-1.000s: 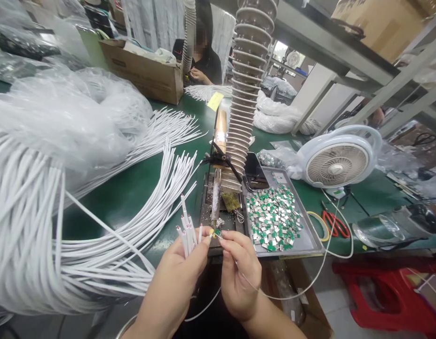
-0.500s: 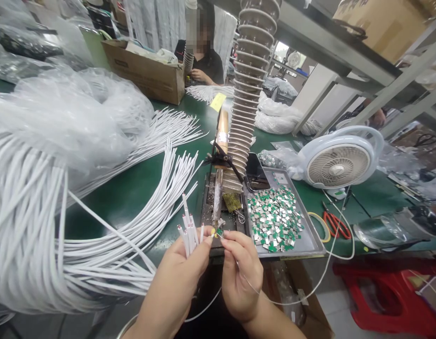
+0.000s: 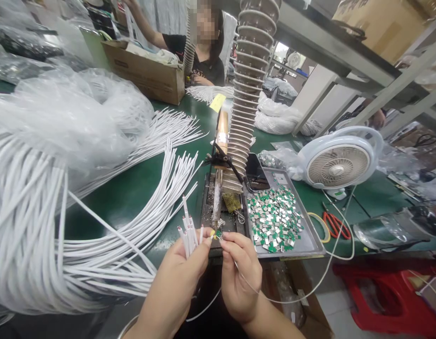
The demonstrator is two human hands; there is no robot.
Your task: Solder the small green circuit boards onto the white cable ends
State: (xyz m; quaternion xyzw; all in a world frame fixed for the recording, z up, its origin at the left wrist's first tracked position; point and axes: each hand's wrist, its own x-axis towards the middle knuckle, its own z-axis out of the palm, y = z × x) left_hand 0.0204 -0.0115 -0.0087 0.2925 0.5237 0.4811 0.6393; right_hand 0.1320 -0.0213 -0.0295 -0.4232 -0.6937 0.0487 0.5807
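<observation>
My left hand (image 3: pixel 184 273) is closed around several white cables (image 3: pixel 190 235), whose cut ends point up with small reddish cores. At its thumb and forefinger, one more cable end reaches toward a small green circuit board (image 3: pixel 218 232) and a yellow bit. Just above these is the tip of a soldering iron (image 3: pixel 218 197), fixed upright in a stand. Opposite, my right hand (image 3: pixel 241 273) pinches a thin solder-like wire (image 3: pixel 248 278) near the board. That wire trails below the hand and off to the right. Which fingers bear the board is too small to tell.
A metal tray (image 3: pixel 311 235) holds many small green-and-silver boards, with a phone (image 3: pixel 256 173) behind it. White cable bundles (image 3: pixel 27 226) cover the left. A ribbed hose (image 3: pixel 251 84) hangs centrally. Right are a fan (image 3: pixel 337 165), red-handled pliers (image 3: pixel 336 226) and tape (image 3: pixel 320 226). A co-worker (image 3: pixel 207 61) sits opposite.
My hands stay almost in place at the iron tip, with only a slight shift of the right fingers. Across the table, the co-worker has straightened and raised an arm toward the upper left.
</observation>
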